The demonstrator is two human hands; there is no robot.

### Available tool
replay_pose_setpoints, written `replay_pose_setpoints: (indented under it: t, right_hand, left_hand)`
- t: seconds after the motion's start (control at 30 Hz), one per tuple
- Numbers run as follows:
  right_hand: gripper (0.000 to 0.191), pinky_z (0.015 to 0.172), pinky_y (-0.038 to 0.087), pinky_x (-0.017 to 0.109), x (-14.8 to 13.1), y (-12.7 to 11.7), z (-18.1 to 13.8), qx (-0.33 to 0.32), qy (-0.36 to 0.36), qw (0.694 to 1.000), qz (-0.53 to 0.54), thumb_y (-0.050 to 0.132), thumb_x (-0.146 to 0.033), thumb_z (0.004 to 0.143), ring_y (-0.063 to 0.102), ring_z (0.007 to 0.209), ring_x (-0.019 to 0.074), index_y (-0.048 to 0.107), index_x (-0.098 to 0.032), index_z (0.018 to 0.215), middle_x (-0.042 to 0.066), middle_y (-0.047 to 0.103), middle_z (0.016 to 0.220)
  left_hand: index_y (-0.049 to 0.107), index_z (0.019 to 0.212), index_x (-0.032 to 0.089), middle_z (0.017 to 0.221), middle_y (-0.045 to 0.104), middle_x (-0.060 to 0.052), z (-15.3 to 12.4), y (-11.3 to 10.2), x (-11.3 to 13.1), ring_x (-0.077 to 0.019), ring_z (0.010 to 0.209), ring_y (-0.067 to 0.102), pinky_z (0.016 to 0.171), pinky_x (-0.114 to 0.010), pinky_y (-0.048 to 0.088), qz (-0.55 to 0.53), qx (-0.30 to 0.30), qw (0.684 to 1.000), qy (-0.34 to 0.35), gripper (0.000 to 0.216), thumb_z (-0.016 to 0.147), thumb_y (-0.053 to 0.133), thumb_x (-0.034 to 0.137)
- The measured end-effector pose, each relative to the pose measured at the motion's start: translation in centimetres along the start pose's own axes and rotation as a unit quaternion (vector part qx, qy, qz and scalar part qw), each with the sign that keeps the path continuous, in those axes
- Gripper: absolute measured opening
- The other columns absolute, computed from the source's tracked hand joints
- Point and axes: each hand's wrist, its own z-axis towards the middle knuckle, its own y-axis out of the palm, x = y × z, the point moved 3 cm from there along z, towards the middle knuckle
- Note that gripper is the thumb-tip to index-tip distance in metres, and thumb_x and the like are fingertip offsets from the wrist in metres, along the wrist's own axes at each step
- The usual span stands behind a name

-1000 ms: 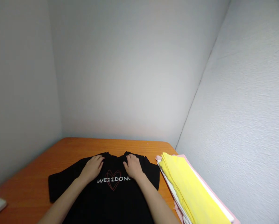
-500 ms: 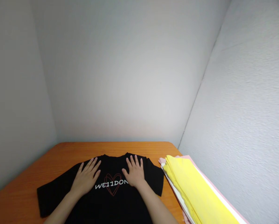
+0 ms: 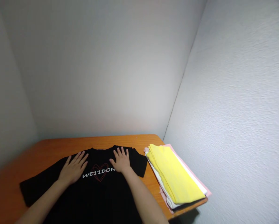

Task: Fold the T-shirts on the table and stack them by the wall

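A black T-shirt (image 3: pixel 99 196) with white lettering and a red heart outline lies spread face up on the orange wooden table (image 3: pixel 48 147). My left hand (image 3: pixel 72 168) rests flat on its chest, left of the print, fingers stretched and apart. My right hand (image 3: pixel 121 160) lies flat on the right shoulder area, fingers spread, just under the collar. Neither hand holds anything.
A stack of folded clothes (image 3: pixel 174 174), yellow on top with white, pink and black beneath, sits at the table's right edge against the grey wall (image 3: pixel 234 109). Grey walls close in the table at the back and left.
Both hands went from curled near the collar to flat with fingers spread, sliding slightly outward over the shirt. The view swung right, showing the whole clothes stack and the table's right edge.
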Motion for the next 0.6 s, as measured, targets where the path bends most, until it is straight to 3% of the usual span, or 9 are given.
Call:
replay_pose_setpoints:
  t: [0.1,0.17,0.23,0.33,0.4,0.47,0.53,0.6]
  right_hand:
    - [0.063,0.117,0.003,0.047,0.2,-0.7,0.2,0.003,0.001,0.999,0.042,0.035,-0.056,0.096,0.008,0.146,0.0236,0.031,-0.022,0.149,0.006,0.023,0.157]
    - [0.061,0.116,0.013,0.041,1.0,-1.8,0.7,0.022,0.020,0.998,0.063,0.037,-0.052,0.096,0.017,0.145,0.0221,0.032,-0.019,0.148,0.008,0.028,0.155]
    - [0.059,0.113,0.022,0.038,2.5,-3.2,1.2,0.045,0.054,0.995,0.067,0.034,-0.046,0.098,0.027,0.141,0.0225,0.033,-0.013,0.147,0.012,0.034,0.152]
    - [0.053,0.107,0.031,0.039,5.5,-4.9,1.9,0.066,0.110,0.989,0.068,0.032,-0.039,0.099,0.039,0.133,0.0266,0.041,-0.007,0.141,0.020,0.046,0.142]
    - [0.049,0.103,0.035,0.040,7.3,-5.3,2.0,0.064,0.139,0.986,0.068,0.034,-0.038,0.099,0.047,0.127,0.0277,0.050,-0.007,0.133,0.021,0.053,0.133]
    - [0.042,0.099,0.040,0.042,8.6,-5.3,1.9,0.053,0.157,0.984,0.068,0.040,-0.039,0.099,0.054,0.118,0.0259,0.057,-0.009,0.124,0.018,0.060,0.124]
    - [0.037,0.096,0.043,0.043,9.3,-4.9,1.7,0.040,0.165,0.983,0.066,0.047,-0.043,0.097,0.059,0.109,0.0230,0.061,-0.013,0.115,0.012,0.063,0.117]
    - [0.034,0.094,0.045,0.044,9.6,-4.5,1.5,0.032,0.164,0.984,0.063,0.052,-0.045,0.095,0.060,0.103,0.0208,0.063,-0.015,0.109,0.008,0.064,0.113]
  left_hand:
    - [0.039,0.145,0.016,0.156,0.027,-0.010,-0.7,-2.7,1.9,-0.0254,0.146,0.019,0.119,-0.050,0.003,0.027,0.013,0.999,0.016,0.057,0.092,0.030,0.037]
    - [0.038,0.145,0.013,0.156,0.026,-0.012,-2.1,-5.1,4.4,-0.0277,0.146,0.019,0.118,-0.052,0.009,0.011,0.013,0.999,0.030,0.058,0.092,0.033,0.037]
    - [0.042,0.143,0.014,0.155,0.031,-0.012,-4.8,-7.3,8.0,-0.0290,0.143,0.027,0.116,-0.051,0.023,-0.051,-0.011,0.997,0.052,0.056,0.093,0.034,0.040]
    - [0.051,0.135,0.023,0.147,0.046,-0.007,-10.1,-9.6,15.5,-0.0223,0.132,0.046,0.110,-0.040,0.039,-0.176,-0.002,0.971,0.163,0.049,0.096,0.031,0.044]
    - [0.054,0.131,0.028,0.140,0.054,-0.006,-13.7,-9.5,20.7,-0.0219,0.123,0.054,0.100,-0.037,0.048,-0.219,0.027,0.941,0.255,0.043,0.095,0.038,0.044]
    - [0.058,0.124,0.024,0.127,0.063,-0.012,-16.3,-7.9,24.8,-0.0258,0.106,0.061,0.081,-0.036,0.054,-0.210,0.075,0.924,0.312,0.045,0.088,0.051,0.049]
    - [0.062,0.114,0.023,0.110,0.069,-0.012,-17.8,-5.7,27.3,-0.0236,0.088,0.063,0.065,-0.034,0.052,-0.176,0.149,0.920,0.316,0.032,0.089,0.052,0.040]
    - [0.063,0.106,0.025,0.097,0.070,-0.008,-18.6,-3.7,28.4,-0.0201,0.080,0.061,0.060,-0.030,0.047,-0.155,0.211,0.924,0.278,0.020,0.091,0.050,0.025]
